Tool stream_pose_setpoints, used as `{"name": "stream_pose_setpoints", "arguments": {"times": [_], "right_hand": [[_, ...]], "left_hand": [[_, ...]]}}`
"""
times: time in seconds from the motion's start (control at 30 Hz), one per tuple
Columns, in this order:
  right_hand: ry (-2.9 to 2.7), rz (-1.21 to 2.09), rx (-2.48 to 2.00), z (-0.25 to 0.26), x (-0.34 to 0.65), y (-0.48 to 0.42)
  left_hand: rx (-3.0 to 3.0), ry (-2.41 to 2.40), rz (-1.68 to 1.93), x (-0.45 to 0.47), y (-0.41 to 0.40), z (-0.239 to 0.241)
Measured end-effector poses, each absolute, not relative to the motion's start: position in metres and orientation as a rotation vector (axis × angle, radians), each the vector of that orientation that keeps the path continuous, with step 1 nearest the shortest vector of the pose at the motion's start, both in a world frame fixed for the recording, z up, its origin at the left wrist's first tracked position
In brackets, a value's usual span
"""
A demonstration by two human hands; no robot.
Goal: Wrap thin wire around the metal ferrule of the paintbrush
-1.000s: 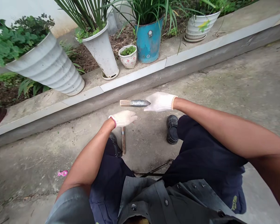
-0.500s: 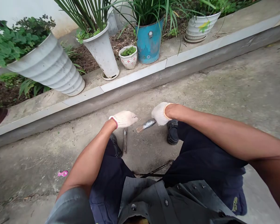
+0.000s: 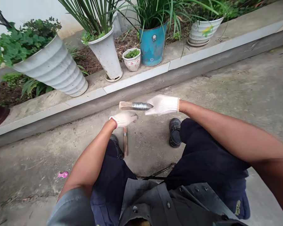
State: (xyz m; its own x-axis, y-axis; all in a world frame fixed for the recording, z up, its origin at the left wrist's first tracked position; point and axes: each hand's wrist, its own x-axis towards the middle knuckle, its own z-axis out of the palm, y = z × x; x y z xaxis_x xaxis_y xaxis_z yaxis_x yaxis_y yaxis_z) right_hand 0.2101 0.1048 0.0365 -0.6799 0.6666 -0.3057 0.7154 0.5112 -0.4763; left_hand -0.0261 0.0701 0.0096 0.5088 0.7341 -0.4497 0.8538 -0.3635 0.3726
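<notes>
Wooden stick (image 3: 125,141), upright, its lower end on the concrete ground (image 3: 226,81) between my two shoes, its long axis running from the ground straight up into my left hand (image 3: 124,118). The gloved fingers of that hand are closed round the stick's top, which they hide. Just above and slightly beyond lies the second piece, a wire-wrapped bar (image 3: 135,106), long axis level and crosswise, bare wooden tip pointing left. My right hand (image 3: 163,104) grips its right end with fingers curled shut. The bar's free end stands over my left hand, near but apart from it; my right hand is thus the farther from the stick. Behind: a raised kerb (image 3: 141,78) bearing potted plants, among them a blue pot (image 3: 152,44).
</notes>
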Motion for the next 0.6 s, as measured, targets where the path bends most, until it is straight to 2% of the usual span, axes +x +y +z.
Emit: {"name": "stream_pose_setpoints", "arguments": {"times": [0.1,0.2,0.4,0.5,0.6], "right_hand": [[2.538,-1.185,1.052,0.04,0.216,0.099],[2.327,-1.21,0.909,0.03,0.218,0.095],[2.276,-0.677,0.92,-0.003,0.207,0.091],[2.273,-0.414,1.119,-0.008,0.202,0.1],[2.303,-0.326,1.371,-0.005,0.201,0.114]], "left_hand": [[2.172,1.349,-0.239,-0.035,0.074,0.007],[2.226,1.386,-0.221,-0.037,0.078,0.005],[2.35,1.477,-0.393,-0.019,0.071,0.005],[2.376,1.461,-0.446,-0.007,0.064,0.007],[2.329,1.452,-0.396,-0.002,0.061,0.01]]}}
